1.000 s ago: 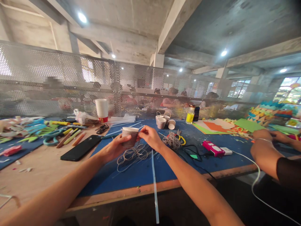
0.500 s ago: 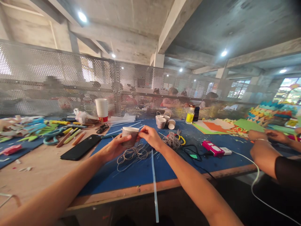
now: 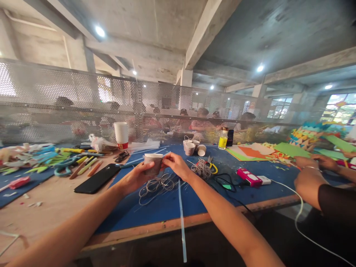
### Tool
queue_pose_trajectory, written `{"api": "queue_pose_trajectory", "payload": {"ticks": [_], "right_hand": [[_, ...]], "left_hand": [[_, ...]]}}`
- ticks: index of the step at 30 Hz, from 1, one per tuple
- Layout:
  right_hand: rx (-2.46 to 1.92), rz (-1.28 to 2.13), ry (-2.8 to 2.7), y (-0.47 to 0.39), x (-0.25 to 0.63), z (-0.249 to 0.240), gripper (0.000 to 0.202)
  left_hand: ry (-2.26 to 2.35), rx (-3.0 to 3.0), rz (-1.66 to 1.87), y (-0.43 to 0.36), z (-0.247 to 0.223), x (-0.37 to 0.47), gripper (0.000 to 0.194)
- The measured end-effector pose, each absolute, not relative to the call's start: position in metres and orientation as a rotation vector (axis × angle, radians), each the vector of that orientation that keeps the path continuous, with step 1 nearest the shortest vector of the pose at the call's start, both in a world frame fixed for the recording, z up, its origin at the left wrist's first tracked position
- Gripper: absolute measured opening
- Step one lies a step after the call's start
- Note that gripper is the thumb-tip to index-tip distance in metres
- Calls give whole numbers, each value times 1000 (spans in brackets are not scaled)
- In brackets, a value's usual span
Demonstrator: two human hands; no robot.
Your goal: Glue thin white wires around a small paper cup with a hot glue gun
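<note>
You hold the paper cup (image 3: 153,164) upright above the blue mat (image 3: 172,202) on the counter (image 3: 52,200). Your left hand (image 3: 135,177) wraps its near side; your right hand (image 3: 174,165) pinches at its right rim, twine (image 3: 155,184) lying directly beneath.

Black phone (image 3: 96,178), stacked white cups (image 3: 121,133), yellow bottle (image 3: 223,139), pink device (image 3: 249,176)

Wooden table (image 3: 55,207), blue mat (image 3: 167,207), phone (image 3: 98,178), twine (image 3: 155,185)
</note>
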State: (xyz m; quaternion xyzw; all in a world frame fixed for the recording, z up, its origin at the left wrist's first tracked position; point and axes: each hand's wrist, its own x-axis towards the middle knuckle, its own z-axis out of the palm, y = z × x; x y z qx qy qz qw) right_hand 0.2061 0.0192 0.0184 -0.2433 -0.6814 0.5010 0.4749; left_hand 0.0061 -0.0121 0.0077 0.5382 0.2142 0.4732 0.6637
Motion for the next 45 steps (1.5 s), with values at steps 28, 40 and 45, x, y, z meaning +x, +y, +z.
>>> {"api": "queue_pose_trajectory", "payload": {"ticks": [28, 40, 45], "right_hand": [[-888, 589, -1785, 9, 193, 4, 41], [-862, 638, -1843, 12, 193, -2, 24], [-805, 701, -1857, 10, 193, 2, 29]], "left_hand": [[665, 1213, 1290, -12, 7, 13, 49], [686, 1188, 1225, -14, 4, 14, 43], [693, 1250, 1235, -14, 2, 15, 43]]}}
